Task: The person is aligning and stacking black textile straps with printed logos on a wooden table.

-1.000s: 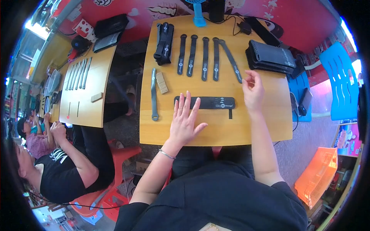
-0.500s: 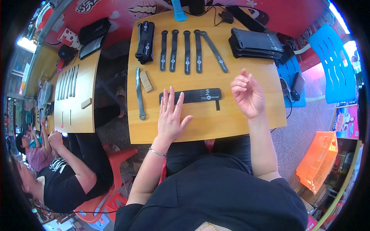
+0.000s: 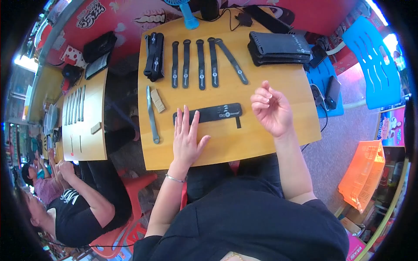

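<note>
A black flat strap piece (image 3: 209, 114) with pale printing lies crosswise on the table. My left hand (image 3: 187, 141) rests on its left end, fingers straight and slightly apart, thumb out. Raised beyond the strap's right end is my right hand (image 3: 275, 114), its fingers curled in and the tips drawn together. Whatever those tips hold, if anything, is too small to make out. A short dark strip (image 3: 238, 122) lies against the strap's near edge. To the left are a stack of small tan pieces (image 3: 158, 101) and a narrow grey strap (image 3: 153, 116).
Several narrow black straps (image 3: 201, 64) lie in a row farther back. A strap bundle (image 3: 154, 56) is at back left, a stack of black panels (image 3: 278, 48) at back right. A blue fan (image 3: 188, 16) stands behind. A co-worker (image 3: 78, 209) sits left; an orange crate (image 3: 362, 176) stands right.
The view has shifted slightly, so the table appears lower and farther left. My left hand stays on the strap; the fingertips of my raised right hand look closer together.
</note>
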The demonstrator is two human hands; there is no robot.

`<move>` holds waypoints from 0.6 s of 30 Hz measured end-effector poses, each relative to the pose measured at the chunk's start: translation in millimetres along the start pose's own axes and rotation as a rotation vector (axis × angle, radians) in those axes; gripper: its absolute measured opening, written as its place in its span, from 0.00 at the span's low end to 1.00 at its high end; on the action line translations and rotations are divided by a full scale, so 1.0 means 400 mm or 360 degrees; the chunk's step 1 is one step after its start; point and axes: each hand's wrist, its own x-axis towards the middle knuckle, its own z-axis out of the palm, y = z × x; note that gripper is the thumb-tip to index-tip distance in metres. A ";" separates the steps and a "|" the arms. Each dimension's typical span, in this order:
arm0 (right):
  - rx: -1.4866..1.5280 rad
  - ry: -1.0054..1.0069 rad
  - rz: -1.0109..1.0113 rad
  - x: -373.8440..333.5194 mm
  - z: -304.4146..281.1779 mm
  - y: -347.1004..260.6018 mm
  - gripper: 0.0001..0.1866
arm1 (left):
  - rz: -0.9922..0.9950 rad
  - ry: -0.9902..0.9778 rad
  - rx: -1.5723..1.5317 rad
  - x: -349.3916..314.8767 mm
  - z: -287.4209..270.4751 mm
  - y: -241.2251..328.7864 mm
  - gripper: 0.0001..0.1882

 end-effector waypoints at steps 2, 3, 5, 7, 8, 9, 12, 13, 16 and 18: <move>-0.0054 0.0004 -0.0032 -0.007 -0.001 -0.019 0.10 | -0.0035 -0.0044 -0.0026 0.005 0.000 0.000 0.37; -0.0316 0.0039 -0.0126 -0.016 -0.003 -0.037 0.10 | -0.0014 -0.0035 -0.0026 0.005 -0.002 0.001 0.37; -0.0767 0.0126 -0.0327 -0.026 -0.005 -0.107 0.10 | -0.0038 -0.0034 -0.0022 -0.004 -0.013 0.000 0.35; -0.1112 0.0291 -0.0580 -0.041 0.006 -0.225 0.10 | -0.0046 -0.0049 -0.0018 -0.008 -0.017 -0.001 0.34; -0.1257 0.0405 -0.0725 -0.047 0.013 -0.285 0.09 | -0.0068 -0.0075 -0.0025 -0.005 -0.017 -0.001 0.34; -0.1462 0.0526 -0.0830 -0.046 -0.005 -0.358 0.09 | -0.0077 -0.0081 -0.0020 -0.002 -0.017 0.002 0.32; -0.2750 0.1289 -0.0947 -0.030 -0.067 -0.572 0.11 | -0.0054 -0.0096 -0.0050 0.006 -0.012 0.004 0.32; -0.2742 0.1293 -0.0961 -0.030 -0.113 -0.657 0.11 | -0.0040 -0.0094 -0.0046 0.011 -0.013 0.009 0.32; -0.3943 0.1364 -0.1198 0.000 -0.225 -0.804 0.20 | -0.0043 -0.0105 -0.0070 0.022 -0.015 0.009 0.32; -0.4204 0.1696 -0.0952 0.047 -0.244 -0.826 0.33 | -0.0059 -0.0101 -0.0099 0.016 -0.012 0.005 0.33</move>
